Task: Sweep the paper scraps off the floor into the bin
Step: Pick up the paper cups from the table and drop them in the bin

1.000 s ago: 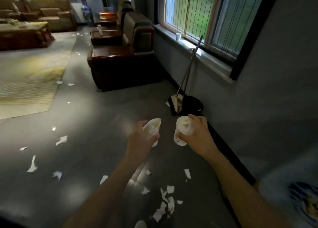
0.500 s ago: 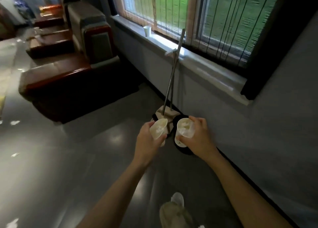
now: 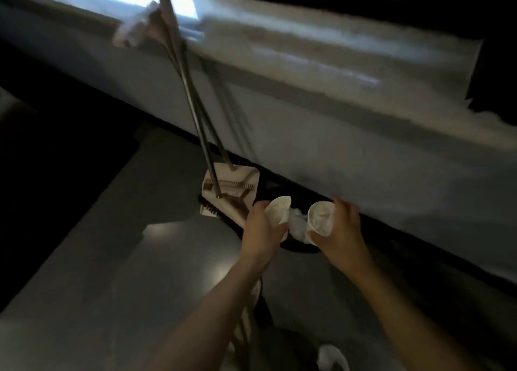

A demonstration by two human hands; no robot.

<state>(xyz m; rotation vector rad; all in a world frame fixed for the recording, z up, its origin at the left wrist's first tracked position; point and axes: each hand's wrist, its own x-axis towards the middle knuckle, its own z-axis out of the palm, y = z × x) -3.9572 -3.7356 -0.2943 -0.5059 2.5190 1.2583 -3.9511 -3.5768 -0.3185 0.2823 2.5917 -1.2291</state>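
Two metal handles (image 3: 195, 113) leaned against the window sill (image 3: 307, 43). They rose from one white dustpan (image 3: 246, 179) and one black-bristled broom (image 3: 208, 202) standing on the grey floor (image 3: 112, 258). Just right of these, the left hand (image 3: 261, 230) was curled round one tilted paper cup, the left cup (image 3: 277, 208). One wad of crumpled paper (image 3: 298, 225) sat between the two cups, in the mouth of the one black bin (image 3: 296, 247) by the wall. The right hand (image 3: 341, 230) gripped the second, the right cup (image 3: 321, 216). Cup contents were pale and could not be identified. One white shoe (image 3: 333, 356) showed at the bottom edge.
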